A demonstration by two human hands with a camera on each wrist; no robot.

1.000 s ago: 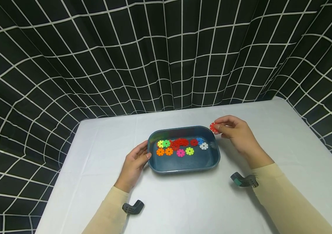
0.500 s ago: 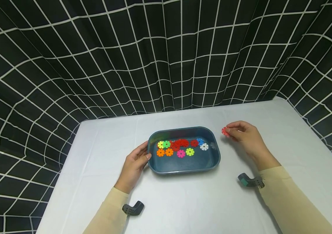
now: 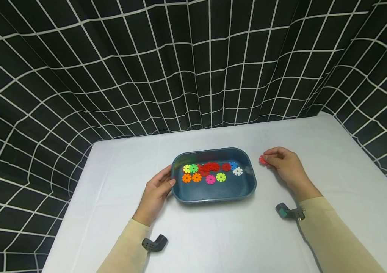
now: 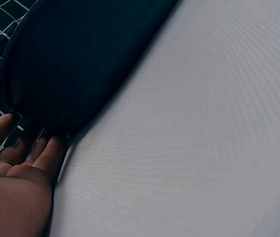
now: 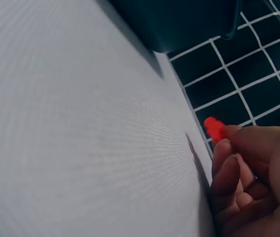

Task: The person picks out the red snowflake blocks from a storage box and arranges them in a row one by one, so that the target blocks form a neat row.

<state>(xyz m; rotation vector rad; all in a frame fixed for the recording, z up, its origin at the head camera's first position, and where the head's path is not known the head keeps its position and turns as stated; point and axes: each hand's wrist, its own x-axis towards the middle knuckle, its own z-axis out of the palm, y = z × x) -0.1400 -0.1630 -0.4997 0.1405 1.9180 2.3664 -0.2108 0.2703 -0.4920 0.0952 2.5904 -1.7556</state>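
Red disc (image 3: 262, 160) partly covered

The left hand (image 3: 156, 192) has its grip on the tray (image 3: 213, 193), some fingertips hidden. Inside, overlapping red pieces (image 3: 209, 167) defy counting. Rightward, the right hand (image 3: 287, 165) clamps its grip on the disc over the desk (image 3: 217, 239).

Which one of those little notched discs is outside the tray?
The red disc pinched by the right hand, to the right of the tray; all the other visible discs lie inside it.

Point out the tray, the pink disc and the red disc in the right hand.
Tray (image 3: 200, 192): head view, bare floor.
Pink disc (image 3: 210, 179): head view, middle of its face.
Held red disc (image 5: 212, 129): right wrist view, its exposed part.
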